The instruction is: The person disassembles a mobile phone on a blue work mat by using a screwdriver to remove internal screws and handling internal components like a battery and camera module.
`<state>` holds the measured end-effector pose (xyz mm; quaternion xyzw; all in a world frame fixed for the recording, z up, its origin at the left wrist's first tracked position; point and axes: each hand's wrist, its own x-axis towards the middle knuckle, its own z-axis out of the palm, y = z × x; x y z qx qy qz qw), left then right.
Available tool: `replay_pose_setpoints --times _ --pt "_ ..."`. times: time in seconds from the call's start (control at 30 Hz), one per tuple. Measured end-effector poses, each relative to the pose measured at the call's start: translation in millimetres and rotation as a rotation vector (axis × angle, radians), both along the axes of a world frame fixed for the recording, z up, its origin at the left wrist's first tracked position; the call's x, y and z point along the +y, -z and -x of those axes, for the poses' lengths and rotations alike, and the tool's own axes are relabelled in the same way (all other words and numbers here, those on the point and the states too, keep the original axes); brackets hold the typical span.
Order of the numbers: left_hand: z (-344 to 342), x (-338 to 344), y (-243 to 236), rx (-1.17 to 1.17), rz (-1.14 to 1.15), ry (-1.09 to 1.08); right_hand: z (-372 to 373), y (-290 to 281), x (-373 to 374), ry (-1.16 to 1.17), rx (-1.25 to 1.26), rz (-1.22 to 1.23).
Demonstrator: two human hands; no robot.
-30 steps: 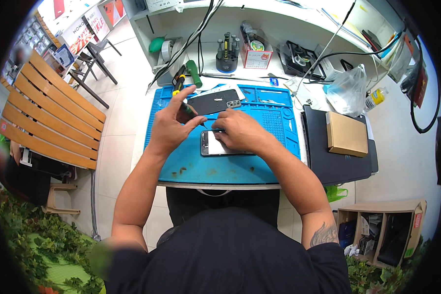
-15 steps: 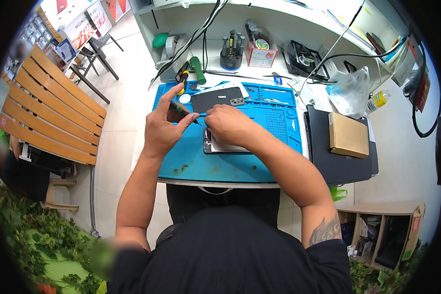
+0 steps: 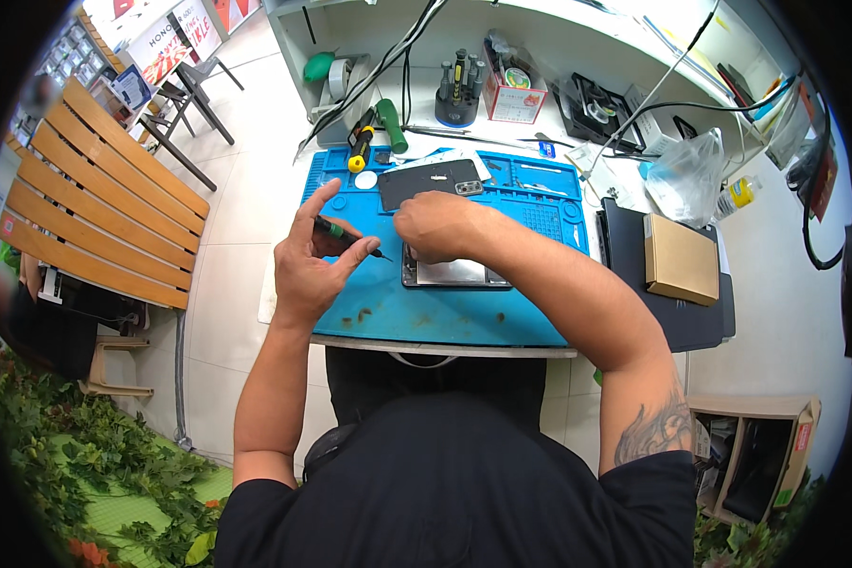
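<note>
A slim dark screwdriver with a green band [image 3: 335, 230] is held in my left hand [image 3: 305, 270], its tip angled down to the right above the mat. My right hand [image 3: 442, 227] is bent over the upper left part of an opened phone [image 3: 464, 274], whose silvery inside shows below the wrist. The right fingers are curled under and hidden, so what they hold cannot be made out. Just beyond lies a dark phone back cover [image 3: 415, 186] with a camera block at its right end. Both phone parts rest on a blue work mat [image 3: 417, 317].
Behind the mat are a yellow-and-black screwdriver [image 3: 359, 151], a green-handled tool [image 3: 392, 127], a round bit stand [image 3: 457, 99] and a red-and-white box [image 3: 515, 98]. To the right, a brown cardboard box [image 3: 681, 260] sits on a dark laptop [image 3: 625, 275]. Black cables [image 3: 385, 66] hang at the back.
My left hand has lowered slightly and the screwdriver's tip now points farther down. My right hand has shifted a little, showing more of the phone's inside. The whole view has moved slightly.
</note>
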<state>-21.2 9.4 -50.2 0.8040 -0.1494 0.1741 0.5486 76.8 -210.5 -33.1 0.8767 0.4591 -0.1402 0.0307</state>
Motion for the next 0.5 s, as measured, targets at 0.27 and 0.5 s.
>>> replay_pose_setpoints --times 0.27,0.5 --pt "12 -3 4 0.007 -0.013 0.028 -26 12 -28 0.266 0.004 -0.308" --pt "14 -13 6 -0.002 -0.152 0.084 -53 21 -37 0.356 -0.190 -0.438"
